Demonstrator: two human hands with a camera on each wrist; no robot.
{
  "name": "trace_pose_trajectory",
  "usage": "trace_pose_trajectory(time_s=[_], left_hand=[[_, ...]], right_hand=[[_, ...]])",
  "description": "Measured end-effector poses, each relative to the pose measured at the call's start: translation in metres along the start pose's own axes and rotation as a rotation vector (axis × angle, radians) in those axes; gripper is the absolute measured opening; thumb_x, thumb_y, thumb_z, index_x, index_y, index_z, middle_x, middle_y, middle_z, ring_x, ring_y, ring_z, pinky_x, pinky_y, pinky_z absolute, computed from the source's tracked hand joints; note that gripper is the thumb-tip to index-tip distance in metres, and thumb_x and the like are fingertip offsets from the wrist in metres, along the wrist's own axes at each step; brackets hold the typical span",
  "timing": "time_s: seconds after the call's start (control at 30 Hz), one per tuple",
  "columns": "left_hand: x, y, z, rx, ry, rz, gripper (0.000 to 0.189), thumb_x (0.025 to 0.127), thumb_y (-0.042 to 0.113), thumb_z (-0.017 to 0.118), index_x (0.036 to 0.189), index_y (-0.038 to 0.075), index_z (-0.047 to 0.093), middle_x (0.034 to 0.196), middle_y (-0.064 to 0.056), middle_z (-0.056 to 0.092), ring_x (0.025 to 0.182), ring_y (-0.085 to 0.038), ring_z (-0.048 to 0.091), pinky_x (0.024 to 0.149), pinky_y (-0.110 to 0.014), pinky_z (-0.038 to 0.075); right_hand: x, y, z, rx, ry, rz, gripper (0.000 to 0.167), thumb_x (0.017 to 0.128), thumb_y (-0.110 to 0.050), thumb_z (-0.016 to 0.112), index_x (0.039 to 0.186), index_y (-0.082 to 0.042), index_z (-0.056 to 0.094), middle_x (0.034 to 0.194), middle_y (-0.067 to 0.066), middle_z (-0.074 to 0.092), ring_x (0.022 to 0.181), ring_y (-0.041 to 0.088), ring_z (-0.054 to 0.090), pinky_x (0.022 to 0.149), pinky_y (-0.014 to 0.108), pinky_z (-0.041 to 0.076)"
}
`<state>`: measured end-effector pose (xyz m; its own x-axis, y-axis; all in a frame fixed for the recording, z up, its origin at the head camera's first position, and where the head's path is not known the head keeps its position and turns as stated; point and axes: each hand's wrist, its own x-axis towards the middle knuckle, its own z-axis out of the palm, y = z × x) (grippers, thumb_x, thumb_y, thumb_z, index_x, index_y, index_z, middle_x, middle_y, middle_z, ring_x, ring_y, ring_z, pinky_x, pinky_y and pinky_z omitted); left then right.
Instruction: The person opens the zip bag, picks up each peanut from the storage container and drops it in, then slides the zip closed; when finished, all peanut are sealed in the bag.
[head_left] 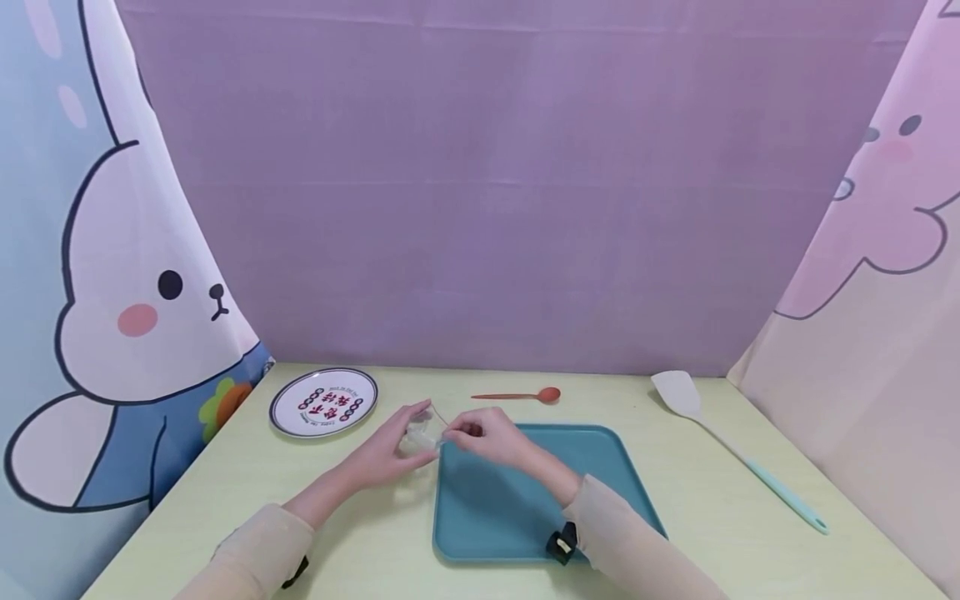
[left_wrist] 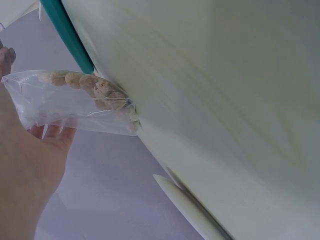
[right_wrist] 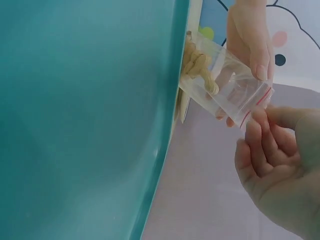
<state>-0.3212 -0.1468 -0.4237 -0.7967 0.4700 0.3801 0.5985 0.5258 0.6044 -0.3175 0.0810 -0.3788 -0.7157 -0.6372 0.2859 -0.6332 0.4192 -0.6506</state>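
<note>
A clear zip bag [right_wrist: 234, 97] with a red line along its top holds several unshelled peanuts [right_wrist: 196, 64], gathered at its bottom. My left hand [head_left: 384, 452] grips the bag from the side, thumb on one face and fingers behind the other. At the top edge, the thumb and fingertips of my right hand [head_left: 491, 435] pinch a corner beside the red line. In the left wrist view the peanuts lie along one side of the bag. Both hands are over the left edge of the teal tray [head_left: 525, 508], between it and the plate [head_left: 288, 408].
Behind the tray, a red spoon [head_left: 550, 395] lies sideways on the pale table [head_left: 375, 533]. A turner [head_left: 678, 394] with a white blade and mint handle lies along the right side. Fabric curtains [head_left: 495, 200] close off the back and both sides.
</note>
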Motion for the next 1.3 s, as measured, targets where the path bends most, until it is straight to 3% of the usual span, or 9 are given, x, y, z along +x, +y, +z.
trace_pose_trajectory(time_s=[0.2,0.4,0.57,0.63,0.7,0.93,1.07,1.2,1.3], left_hand=[[-0.001,0.001,0.0,-0.001,0.003,-0.003,0.082,0.083,0.046,0.067,0.146,0.01,0.029,0.136,-0.011,0.049,0.127,-0.026,0.046,0.106,-0.046,0.039],[0.0,0.003,-0.001,-0.013,-0.006,-0.014,0.076,0.086,0.04,0.065,0.146,0.01,0.029,0.136,-0.01,0.049,0.126,-0.027,0.046,0.105,-0.046,0.04],[0.002,0.003,-0.008,-0.032,0.048,0.036,0.046,0.102,0.029,0.036,0.143,0.008,0.036,0.131,-0.012,0.053,0.122,-0.03,0.05,0.102,-0.051,0.04],[0.003,0.003,-0.012,-0.053,0.085,0.063,0.043,0.105,0.024,0.024,0.139,0.005,0.042,0.128,-0.014,0.056,0.119,-0.031,0.052,0.1,-0.051,0.042],[0.005,0.002,-0.017,-0.058,0.132,0.086,0.041,0.104,0.018,0.024,0.134,0.003,0.048,0.123,-0.014,0.06,0.114,-0.031,0.055,0.098,-0.048,0.045],[0.012,0.0,-0.033,-0.087,0.267,0.122,0.028,0.094,0.008,0.055,0.121,0.002,0.059,0.111,-0.014,0.067,0.104,-0.029,0.062,0.092,-0.041,0.051],[0.016,0.011,-0.04,-0.136,0.323,0.061,0.024,0.093,0.015,0.059,0.114,0.004,0.064,0.108,-0.012,0.068,0.1,-0.026,0.065,0.089,-0.036,0.054],[0.02,0.023,-0.042,-0.215,0.372,-0.005,0.021,0.092,0.017,0.06,0.106,0.003,0.066,0.098,-0.013,0.07,0.088,-0.01,0.066,0.08,-0.022,0.054],[0.021,0.036,-0.043,-0.312,0.359,-0.039,0.02,0.092,0.015,0.059,0.102,-0.002,0.065,0.092,-0.017,0.069,0.08,-0.001,0.062,0.073,-0.017,0.051]], right_hand=[[-0.003,0.004,0.003,0.078,-0.065,0.011,0.02,0.096,-0.02,0.055,0.107,-0.009,0.068,0.088,0.014,0.071,0.08,0.031,0.067,0.068,0.019,0.054],[-0.002,0.002,0.007,0.073,-0.107,-0.001,0.019,0.093,-0.016,0.059,0.11,-0.012,0.066,0.099,0.005,0.071,0.089,0.013,0.068,0.078,0.017,0.053],[0.0,-0.002,0.006,0.06,-0.106,0.022,0.023,0.088,-0.019,0.066,0.11,-0.012,0.064,0.101,0.007,0.071,0.09,0.007,0.066,0.081,0.017,0.053],[0.002,-0.004,0.006,0.062,-0.082,0.049,0.025,0.086,-0.022,0.069,0.109,-0.013,0.064,0.1,0.005,0.071,0.089,0.006,0.066,0.081,0.017,0.053],[0.004,-0.006,0.005,0.067,-0.051,0.076,0.026,0.084,-0.024,0.07,0.107,-0.014,0.064,0.098,0.001,0.07,0.088,0.005,0.066,0.08,0.018,0.053],[0.016,-0.02,0.006,0.069,0.123,0.078,0.025,0.085,-0.026,0.07,0.102,-0.008,0.066,0.095,0.001,0.07,0.084,0.009,0.068,0.072,0.018,0.055],[0.019,-0.026,-0.002,0.102,0.218,0.037,0.023,0.086,-0.024,0.069,0.101,-0.007,0.067,0.094,0.005,0.07,0.081,0.015,0.069,0.068,0.02,0.057],[0.016,-0.026,-0.02,0.125,0.288,-0.028,0.023,0.087,-0.02,0.067,0.106,-0.006,0.066,0.093,0.011,0.07,0.078,0.024,0.07,0.066,0.023,0.057],[0.008,-0.034,-0.037,0.099,0.335,-0.048,0.027,0.088,-0.012,0.065,0.113,-0.001,0.063,0.093,0.018,0.07,0.077,0.031,0.069,0.067,0.03,0.059]])
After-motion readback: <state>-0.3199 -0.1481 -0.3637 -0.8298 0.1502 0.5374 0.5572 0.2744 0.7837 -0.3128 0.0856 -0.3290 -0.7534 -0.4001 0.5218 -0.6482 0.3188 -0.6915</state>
